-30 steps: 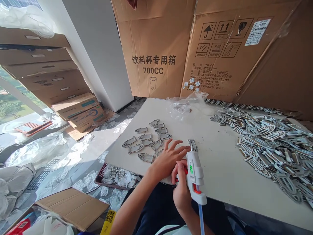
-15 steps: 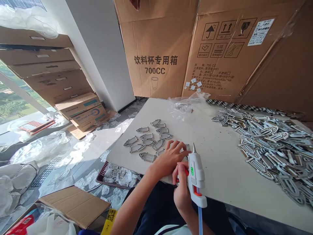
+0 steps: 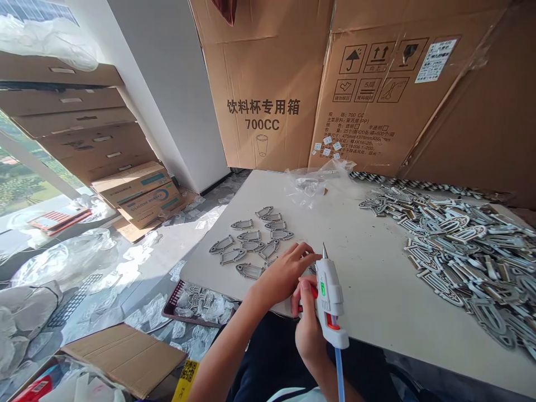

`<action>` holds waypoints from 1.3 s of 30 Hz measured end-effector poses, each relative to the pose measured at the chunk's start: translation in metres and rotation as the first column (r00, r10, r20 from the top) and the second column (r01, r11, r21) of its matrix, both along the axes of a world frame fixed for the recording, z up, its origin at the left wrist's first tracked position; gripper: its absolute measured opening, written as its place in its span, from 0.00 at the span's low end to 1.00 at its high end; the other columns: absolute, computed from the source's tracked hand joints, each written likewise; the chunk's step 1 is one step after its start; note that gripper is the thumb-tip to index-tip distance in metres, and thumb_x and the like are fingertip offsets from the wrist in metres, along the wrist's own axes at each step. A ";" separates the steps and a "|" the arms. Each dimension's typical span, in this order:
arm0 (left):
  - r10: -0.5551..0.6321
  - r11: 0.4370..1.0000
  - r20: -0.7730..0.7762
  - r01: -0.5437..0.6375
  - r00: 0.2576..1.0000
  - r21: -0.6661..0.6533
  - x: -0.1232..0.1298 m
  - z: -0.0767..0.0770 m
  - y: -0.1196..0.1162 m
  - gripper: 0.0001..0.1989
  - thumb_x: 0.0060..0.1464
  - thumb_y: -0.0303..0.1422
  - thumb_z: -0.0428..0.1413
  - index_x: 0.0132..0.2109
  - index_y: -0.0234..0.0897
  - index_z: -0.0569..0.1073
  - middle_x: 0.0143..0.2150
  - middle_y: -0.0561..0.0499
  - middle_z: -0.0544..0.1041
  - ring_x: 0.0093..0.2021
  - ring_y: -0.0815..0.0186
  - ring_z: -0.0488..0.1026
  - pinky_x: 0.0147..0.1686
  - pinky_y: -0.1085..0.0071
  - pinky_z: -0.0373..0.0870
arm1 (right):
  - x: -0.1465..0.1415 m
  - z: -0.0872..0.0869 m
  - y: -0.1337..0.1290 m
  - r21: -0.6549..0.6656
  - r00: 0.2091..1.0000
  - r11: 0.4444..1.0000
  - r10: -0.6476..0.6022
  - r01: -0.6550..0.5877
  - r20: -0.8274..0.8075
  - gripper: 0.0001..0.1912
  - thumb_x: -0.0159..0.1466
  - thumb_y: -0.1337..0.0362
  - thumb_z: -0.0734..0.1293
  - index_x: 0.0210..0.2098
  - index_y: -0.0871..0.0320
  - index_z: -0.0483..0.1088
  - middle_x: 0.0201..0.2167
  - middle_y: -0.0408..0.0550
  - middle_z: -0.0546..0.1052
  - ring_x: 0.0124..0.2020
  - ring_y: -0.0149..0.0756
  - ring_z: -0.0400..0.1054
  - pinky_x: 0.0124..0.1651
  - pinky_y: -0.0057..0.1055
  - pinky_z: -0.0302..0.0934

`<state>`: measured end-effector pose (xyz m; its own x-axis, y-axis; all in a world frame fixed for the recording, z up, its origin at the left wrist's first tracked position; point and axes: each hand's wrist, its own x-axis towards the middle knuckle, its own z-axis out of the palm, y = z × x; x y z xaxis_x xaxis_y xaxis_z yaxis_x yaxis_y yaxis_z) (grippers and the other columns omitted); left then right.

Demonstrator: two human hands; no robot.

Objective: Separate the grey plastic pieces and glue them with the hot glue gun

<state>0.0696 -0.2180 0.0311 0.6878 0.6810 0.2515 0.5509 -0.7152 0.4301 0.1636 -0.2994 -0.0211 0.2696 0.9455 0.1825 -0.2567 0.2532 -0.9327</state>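
My right hand (image 3: 307, 326) grips a white hot glue gun (image 3: 329, 296) by its handle, with its metal tip pointing up and away from me and a clear glue stick (image 3: 339, 374) trailing from the back. My left hand (image 3: 285, 276) lies on the white tabletop (image 3: 368, 290) with its fingers curved. A grey tag-shaped piece (image 3: 312, 268) is mostly hidden beneath those fingers. Just left of that hand, several similar pieces (image 3: 251, 245) lie in loose rows, and a large heap of them (image 3: 460, 262) covers the table's right side.
A crumpled plastic bag (image 3: 310, 184) lies at the table's far edge, against tall flattened cartons (image 3: 268, 84). Below the table's left edge, a dark red tray (image 3: 196, 304) holds bagged pieces. Plastic wrap, cardboard and stacked boxes (image 3: 138, 195) cover the floor.
A second ago a grey piece showed at the glue gun's tip; now the tip is bare. The gun has moved slightly left since the last frame.
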 end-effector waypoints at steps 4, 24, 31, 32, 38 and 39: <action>0.010 0.998 -0.033 -0.008 0.999 0.064 -0.001 0.001 0.000 0.16 0.69 0.25 0.51 0.58 0.42 0.75 0.64 0.43 0.72 0.64 0.53 0.66 0.64 0.55 0.66 | 0.000 0.002 0.001 0.002 1.000 1.000 -0.006 0.006 0.030 0.21 0.79 0.47 0.64 0.39 0.58 0.65 0.21 0.38 0.59 0.22 0.28 0.53 0.26 0.25 0.55; -0.022 0.999 0.009 0.022 1.000 -0.035 0.000 -0.003 0.004 0.07 0.63 0.23 0.53 0.41 0.38 0.73 0.47 0.45 0.76 0.47 0.59 0.76 0.52 0.63 0.72 | 0.003 0.000 0.001 0.043 0.995 0.999 -0.011 0.006 0.101 0.21 0.80 0.49 0.63 0.37 0.58 0.65 0.23 0.39 0.59 0.23 0.28 0.53 0.28 0.28 0.55; 0.057 0.997 0.042 -0.055 0.997 -0.054 -0.003 -0.005 0.002 0.08 0.62 0.23 0.53 0.44 0.38 0.74 0.50 0.47 0.74 0.37 0.66 0.71 0.39 0.68 0.68 | 0.001 -0.003 0.002 0.048 0.997 0.999 -0.012 0.008 0.080 0.20 0.80 0.49 0.63 0.39 0.59 0.64 0.21 0.37 0.59 0.22 0.27 0.54 0.28 0.25 0.55; 0.066 0.996 0.046 -0.064 0.997 -0.060 -0.004 -0.005 0.002 0.08 0.62 0.23 0.53 0.44 0.38 0.75 0.49 0.47 0.73 0.36 0.67 0.70 0.37 0.69 0.67 | 0.001 -0.003 0.002 0.048 0.998 0.999 -0.011 0.008 0.068 0.20 0.80 0.49 0.63 0.39 0.59 0.64 0.21 0.37 0.59 0.21 0.27 0.54 0.28 0.25 0.55; 0.137 0.987 0.101 -0.127 0.985 -0.101 -0.009 0.008 0.001 0.09 0.69 0.25 0.51 0.44 0.38 0.76 0.48 0.47 0.73 0.40 0.66 0.73 0.41 0.69 0.69 | 0.001 -0.002 0.008 0.021 0.998 0.999 -0.030 0.032 -0.058 0.19 0.79 0.50 0.66 0.40 0.59 0.64 0.21 0.36 0.60 0.21 0.25 0.54 0.28 0.22 0.57; 0.168 0.982 0.114 -0.155 0.979 -0.111 -0.012 0.013 0.000 0.10 0.70 0.26 0.50 0.45 0.38 0.77 0.49 0.47 0.73 0.41 0.66 0.74 0.43 0.68 0.70 | 0.001 -0.002 0.009 0.009 0.997 1.000 -0.026 0.027 -0.078 0.19 0.78 0.49 0.66 0.41 0.59 0.64 0.21 0.36 0.60 0.21 0.25 0.54 0.27 0.22 0.57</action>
<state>0.0578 -0.2182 0.0444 0.5350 0.8066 0.2513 0.5943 -0.5707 0.5666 0.1642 -0.2905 -0.0229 0.3080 0.9362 0.1693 -0.3216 0.2699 -0.9076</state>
